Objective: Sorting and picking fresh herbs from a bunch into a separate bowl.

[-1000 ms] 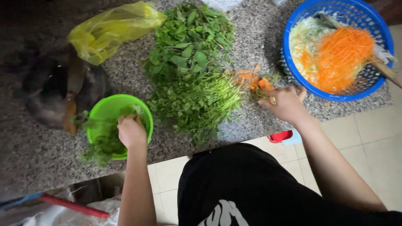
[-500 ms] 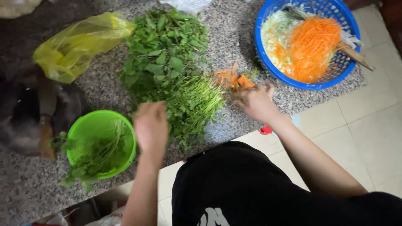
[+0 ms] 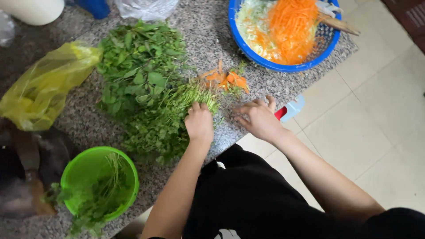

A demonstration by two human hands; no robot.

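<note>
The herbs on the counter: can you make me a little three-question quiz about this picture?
1. True or false: the left hand rests on the pile of green herbs.
2. What colour is the basket holding the shredded carrot? A red, B blue, C white.
3. Which thing lies nearest the right hand?

Key: 1 true. 2 B. 3 the carrot scraps.

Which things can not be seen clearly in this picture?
Head view only:
- Left hand: its fingertips are buried in the herb pile, so its grip is unclear.
- Blue basket: its far rim is cut off by the top edge.
- Dark object at the left edge: blurred, kind unclear.
</note>
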